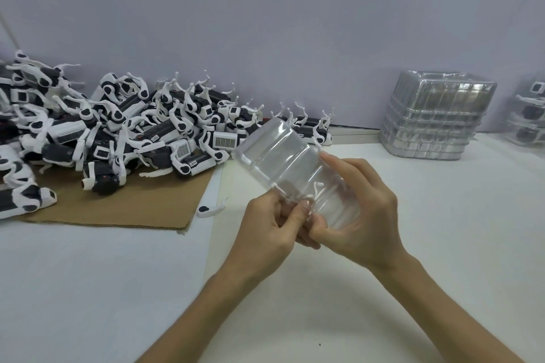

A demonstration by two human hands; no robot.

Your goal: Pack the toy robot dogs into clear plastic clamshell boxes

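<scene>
Backdrop here is one plain wall (pixel 295 9), looking pale lavender-grey and filling the whole top of the shot. A white counter (pixel 88 289) is running right up against it, with a thin dark strip (pixel 354 127) showing where the two are meeting. A seam (pixel 217 183) is cutting across the counter top, and a brown cardboard sheet (pixel 132 209) is lying flat on the left. Light is coming in soft and even, throwing only faint shadows.

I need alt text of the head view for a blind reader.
Two hands hold a clear plastic clamshell box above a white table, left hand pinching its near edge, right hand gripping its side. Toy robot dogs lie piled on cardboard at left; stacked clear boxes stand far right.
</scene>
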